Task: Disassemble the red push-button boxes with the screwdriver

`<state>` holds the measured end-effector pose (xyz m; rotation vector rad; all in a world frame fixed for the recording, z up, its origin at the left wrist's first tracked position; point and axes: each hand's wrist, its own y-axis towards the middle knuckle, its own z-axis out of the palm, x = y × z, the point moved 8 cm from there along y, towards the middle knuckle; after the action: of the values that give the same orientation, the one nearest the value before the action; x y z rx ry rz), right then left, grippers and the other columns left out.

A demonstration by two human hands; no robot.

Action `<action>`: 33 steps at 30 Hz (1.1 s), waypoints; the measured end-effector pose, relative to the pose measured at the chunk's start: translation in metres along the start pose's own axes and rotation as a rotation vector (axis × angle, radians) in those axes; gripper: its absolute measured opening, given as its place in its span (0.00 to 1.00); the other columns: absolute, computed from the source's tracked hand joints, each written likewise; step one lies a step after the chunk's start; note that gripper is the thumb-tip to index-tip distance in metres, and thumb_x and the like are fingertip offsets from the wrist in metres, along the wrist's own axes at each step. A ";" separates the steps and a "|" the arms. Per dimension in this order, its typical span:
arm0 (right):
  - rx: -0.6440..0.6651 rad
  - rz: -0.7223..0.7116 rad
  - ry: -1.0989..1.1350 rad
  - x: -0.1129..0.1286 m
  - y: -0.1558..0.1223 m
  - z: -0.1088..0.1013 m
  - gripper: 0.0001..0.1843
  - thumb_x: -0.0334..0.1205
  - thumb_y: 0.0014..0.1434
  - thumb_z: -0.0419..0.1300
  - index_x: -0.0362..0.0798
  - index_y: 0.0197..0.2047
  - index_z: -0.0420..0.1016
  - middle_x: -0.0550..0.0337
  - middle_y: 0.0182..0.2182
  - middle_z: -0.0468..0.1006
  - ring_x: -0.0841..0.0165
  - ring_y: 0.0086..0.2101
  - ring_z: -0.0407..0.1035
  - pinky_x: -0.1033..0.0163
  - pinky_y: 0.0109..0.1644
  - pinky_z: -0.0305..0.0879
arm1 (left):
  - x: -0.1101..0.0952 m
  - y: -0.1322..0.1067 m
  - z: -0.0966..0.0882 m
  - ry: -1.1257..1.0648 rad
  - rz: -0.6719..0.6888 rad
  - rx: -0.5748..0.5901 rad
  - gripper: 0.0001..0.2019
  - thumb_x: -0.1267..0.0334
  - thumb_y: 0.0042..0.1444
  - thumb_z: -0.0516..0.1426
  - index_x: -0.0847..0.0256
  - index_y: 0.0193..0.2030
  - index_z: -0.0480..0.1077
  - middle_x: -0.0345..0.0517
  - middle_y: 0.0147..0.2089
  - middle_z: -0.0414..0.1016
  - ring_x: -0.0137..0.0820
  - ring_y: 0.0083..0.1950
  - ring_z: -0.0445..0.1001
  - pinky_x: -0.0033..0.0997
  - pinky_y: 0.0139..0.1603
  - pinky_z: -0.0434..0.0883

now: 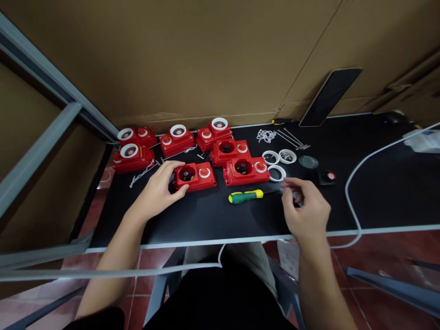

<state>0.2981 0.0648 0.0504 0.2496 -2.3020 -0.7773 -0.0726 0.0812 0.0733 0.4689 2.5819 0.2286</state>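
My left hand grips the left end of a red plastic switch box, thumb in front and fingers behind. This box has an open round well with a dark knob inside and a red knob with a white ring. My right hand is closed in a loose pinch over the table, beside the shaft end of a green and yellow screwdriver. Something small and dark shows between its fingers, too hidden to name. Two more red boxes with open wells lie just right of the held one.
Several red boxes with white rings stand along the back. Loose white rings, a glass disc, a black switch part, metal pins and white cord lie at right. A white cable crosses the table.
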 end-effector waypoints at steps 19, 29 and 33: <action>0.041 0.035 0.056 -0.004 -0.002 0.004 0.11 0.34 0.71 0.60 0.50 0.53 0.80 0.54 0.41 0.86 0.62 0.35 0.79 0.57 0.35 0.70 | 0.035 -0.004 0.010 0.001 -0.158 -0.016 0.39 0.46 0.64 0.70 0.59 0.75 0.61 0.63 0.73 0.73 0.55 0.73 0.77 0.63 0.75 0.74; 0.042 0.006 0.070 -0.004 -0.002 0.005 0.11 0.33 0.71 0.61 0.49 0.54 0.79 0.54 0.40 0.86 0.62 0.36 0.80 0.57 0.36 0.70 | 0.046 0.013 0.019 0.010 -0.215 -0.050 0.38 0.49 0.64 0.71 0.59 0.74 0.63 0.63 0.72 0.75 0.54 0.72 0.77 0.60 0.72 0.76; 0.055 0.017 0.081 -0.005 -0.003 0.007 0.12 0.33 0.69 0.60 0.50 0.53 0.79 0.54 0.40 0.86 0.61 0.36 0.80 0.57 0.35 0.70 | 0.044 0.029 0.016 0.025 -0.207 -0.015 0.38 0.49 0.62 0.73 0.60 0.72 0.66 0.63 0.72 0.75 0.55 0.72 0.78 0.61 0.73 0.76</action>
<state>0.2977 0.0675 0.0418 0.2807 -2.2484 -0.6840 -0.0924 0.1257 0.0470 0.1924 2.6276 0.1822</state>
